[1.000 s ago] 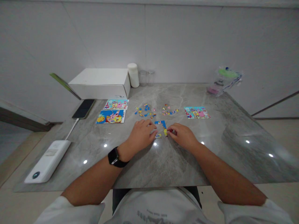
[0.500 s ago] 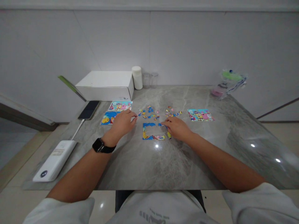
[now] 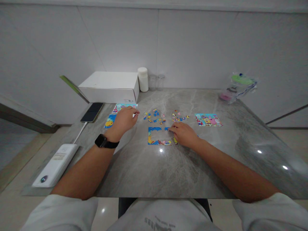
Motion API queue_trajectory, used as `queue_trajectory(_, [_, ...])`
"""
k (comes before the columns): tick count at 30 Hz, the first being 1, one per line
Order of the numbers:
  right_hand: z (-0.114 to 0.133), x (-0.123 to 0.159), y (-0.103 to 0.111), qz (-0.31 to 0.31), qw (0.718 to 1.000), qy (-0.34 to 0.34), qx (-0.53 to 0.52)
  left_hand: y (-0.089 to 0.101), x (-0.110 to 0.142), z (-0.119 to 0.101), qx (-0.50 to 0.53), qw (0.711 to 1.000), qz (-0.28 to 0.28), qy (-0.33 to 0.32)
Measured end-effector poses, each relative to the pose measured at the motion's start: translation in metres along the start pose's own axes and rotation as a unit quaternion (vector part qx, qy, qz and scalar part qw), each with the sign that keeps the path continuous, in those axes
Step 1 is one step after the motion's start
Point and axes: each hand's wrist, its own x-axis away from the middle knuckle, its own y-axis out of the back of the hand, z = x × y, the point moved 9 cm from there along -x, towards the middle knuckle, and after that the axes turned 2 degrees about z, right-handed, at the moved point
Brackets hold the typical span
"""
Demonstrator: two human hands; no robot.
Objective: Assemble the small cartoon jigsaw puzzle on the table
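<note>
Over the bench (image 3: pixel 154 179), the right hand (image 3: pixel 184 133), grip unclear, should press the jigsaw border (image 3: pixel 157 142) lightly, the left hand (image 3: pixel 125 119) hovering half-curled, any grasp hidden.

On a table (image 3: pixel 144 176), puzzle border (image 3: pixel 158 142) central, loose pieces (image 3: pixel 155 113) beyond, picture card (image 3: pixel 209 120) to their right, power bank (image 3: pixel 55 163) near left, phone (image 3: pixel 92 112) behind it, box (image 3: pixel 109 94) far left, bottle (image 3: pixel 143 80) and jars (image 3: pixel 160 82) at its right, bag (image 3: pixel 237 88) far right
</note>
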Motion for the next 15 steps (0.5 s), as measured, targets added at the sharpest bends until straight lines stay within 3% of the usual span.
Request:
queue_trajectory(4, [-0.005, -0.002, 0.010, -0.006, 1.000, -0.003, -0.008, -0.004, -0.011, 0.003, 0.005, 1.000, 0.021, 0.013])
queue_trajectory(9, [-0.024, -0.015, 0.044, -0.028, 0.999, -0.038, -0.010, -0.022, -0.030, 0.003, 0.012, 0.996, 0.078, 0.039])
queue_trajectory(15, [-0.042, -0.039, 0.075, 0.012, 0.996, -0.084, -0.025, -0.039, -0.047, -0.016, 0.007, 0.993, 0.109, 0.046])
